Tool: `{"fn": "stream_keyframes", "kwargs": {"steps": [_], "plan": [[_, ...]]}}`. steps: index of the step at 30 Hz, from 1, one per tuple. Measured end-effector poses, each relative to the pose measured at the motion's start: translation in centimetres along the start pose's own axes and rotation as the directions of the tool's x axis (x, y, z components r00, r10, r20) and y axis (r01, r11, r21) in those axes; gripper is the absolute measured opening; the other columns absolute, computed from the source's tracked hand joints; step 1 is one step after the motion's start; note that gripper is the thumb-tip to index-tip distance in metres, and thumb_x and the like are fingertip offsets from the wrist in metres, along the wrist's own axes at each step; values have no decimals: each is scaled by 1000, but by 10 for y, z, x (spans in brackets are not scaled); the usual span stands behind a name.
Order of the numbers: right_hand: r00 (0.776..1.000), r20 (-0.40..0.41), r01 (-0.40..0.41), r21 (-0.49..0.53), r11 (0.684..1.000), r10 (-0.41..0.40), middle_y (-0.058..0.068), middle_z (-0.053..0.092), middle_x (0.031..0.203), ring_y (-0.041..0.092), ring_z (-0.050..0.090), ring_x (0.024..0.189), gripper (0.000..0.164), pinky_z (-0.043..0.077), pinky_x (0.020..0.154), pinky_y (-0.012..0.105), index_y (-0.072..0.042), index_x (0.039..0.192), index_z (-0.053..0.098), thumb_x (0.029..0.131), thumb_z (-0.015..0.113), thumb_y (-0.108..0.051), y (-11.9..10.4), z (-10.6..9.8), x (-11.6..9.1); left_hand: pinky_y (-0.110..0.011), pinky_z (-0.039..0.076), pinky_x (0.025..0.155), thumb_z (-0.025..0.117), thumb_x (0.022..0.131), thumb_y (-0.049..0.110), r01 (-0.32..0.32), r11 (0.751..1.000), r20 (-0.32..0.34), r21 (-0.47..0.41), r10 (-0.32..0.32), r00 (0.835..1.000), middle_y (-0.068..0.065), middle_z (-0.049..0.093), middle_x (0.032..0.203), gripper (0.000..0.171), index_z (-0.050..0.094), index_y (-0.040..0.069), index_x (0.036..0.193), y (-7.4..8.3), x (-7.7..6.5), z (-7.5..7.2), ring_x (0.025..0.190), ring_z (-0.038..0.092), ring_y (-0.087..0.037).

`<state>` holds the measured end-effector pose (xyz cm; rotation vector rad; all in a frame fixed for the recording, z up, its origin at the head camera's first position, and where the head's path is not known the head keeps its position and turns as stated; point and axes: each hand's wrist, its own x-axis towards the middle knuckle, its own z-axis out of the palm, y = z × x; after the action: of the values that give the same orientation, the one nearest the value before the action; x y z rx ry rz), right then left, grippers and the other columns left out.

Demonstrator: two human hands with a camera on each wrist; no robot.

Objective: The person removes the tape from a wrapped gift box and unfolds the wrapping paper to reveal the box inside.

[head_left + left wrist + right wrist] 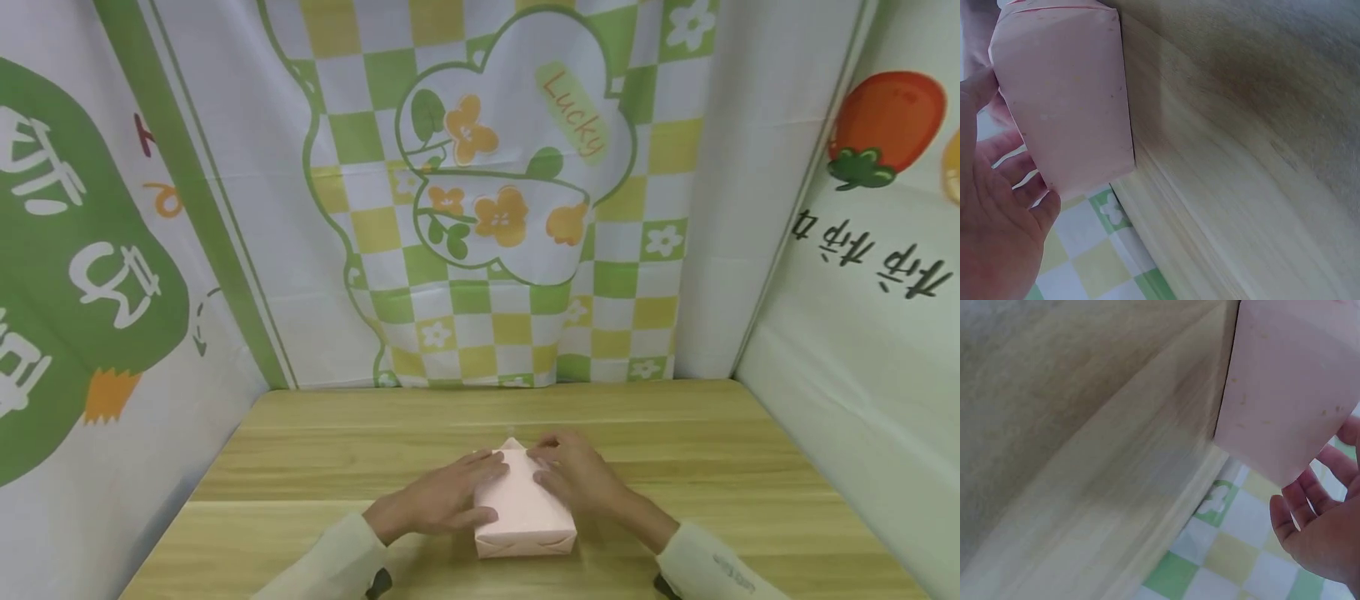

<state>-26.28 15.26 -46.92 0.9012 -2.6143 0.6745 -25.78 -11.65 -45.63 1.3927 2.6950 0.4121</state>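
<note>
A box wrapped in pale pink paper point(521, 504) lies on the wooden table, with triangular folds on its near end. At the far end, a small pointed paper flap point(512, 443) stands out. My left hand point(442, 497) rests along the box's left side, its fingertips and thumb on the top face. On the other side, my right hand point(585, 477) touches the far right corner, fingertips close to the flap. Both wrist views show relaxed, slightly bent fingers along the upper edges of the pink box point(1063, 100). Part of the far end is hidden by the fingers.
The wooden table point(315, 467) runs back to a hanging cloth point(517, 333) with green and yellow checks. Printed white cloths hang at the left point(217, 350) and right point(847, 350) of the table.
</note>
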Motion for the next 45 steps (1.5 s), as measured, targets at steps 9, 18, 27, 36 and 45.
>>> {"fn": "stream_keyframes", "kwargs": {"steps": [9, 18, 27, 36, 45], "plan": [[936, -25, 340, -200, 919, -352, 8, 69, 106, 21, 64, 97, 24, 57, 84, 36, -6, 108, 75, 88, 69, -16, -6, -4, -13, -44, 23, 123, 46, 102, 46, -17, 997, 14, 80, 16, 1000, -12, 29, 161, 63, 38, 7, 151, 1, -1, 1, 151, 22, -32], [898, -107, 404, -176, 898, -426, -1, 66, 92, 7, 62, 81, 10, 54, 71, 17, -8, 93, 78, 83, 76, -10, -9, -10, -20, -42, 28, 122, 48, 101, 44, -29, 998, 13, 53, 29, 1000, -13, 34, 159, 63, 41, 4, 149, -2, 2, -1, 148, 30, -31], [995, 98, 23, 47, 999, -28, -4, 68, 87, 9, 63, 79, 7, 54, 70, 22, -11, 91, 77, 85, 74, -12, -21, -24, -9, -42, 29, 121, 50, 99, 50, -41, 996, 10, 80, 40, 999, -13, 35, 158, 68, 41, 4, 148, -1, 2, -3, 147, 32, -32], [989, 146, -38, 100, 994, 23, -3, 68, 79, 5, 60, 73, 5, 53, 67, 21, -9, 82, 75, 78, 78, -7, -23, -28, 1, -42, 30, 121, 51, 99, 49, -42, 995, 5, 90, 42, 999, -13, 36, 158, 67, 42, 4, 148, 1, 1, -4, 147, 33, -31], [982, 190, -41, 149, 988, 13, -3, 62, 79, 4, 54, 72, 6, 48, 64, 19, -6, 84, 71, 81, 76, -6, -21, -29, 2, -42, 30, 121, 51, 98, 50, -27, 995, 4, 91, 27, 1000, -11, 36, 158, 68, 42, 5, 148, 1, 1, -3, 147, 33, -31]]}}
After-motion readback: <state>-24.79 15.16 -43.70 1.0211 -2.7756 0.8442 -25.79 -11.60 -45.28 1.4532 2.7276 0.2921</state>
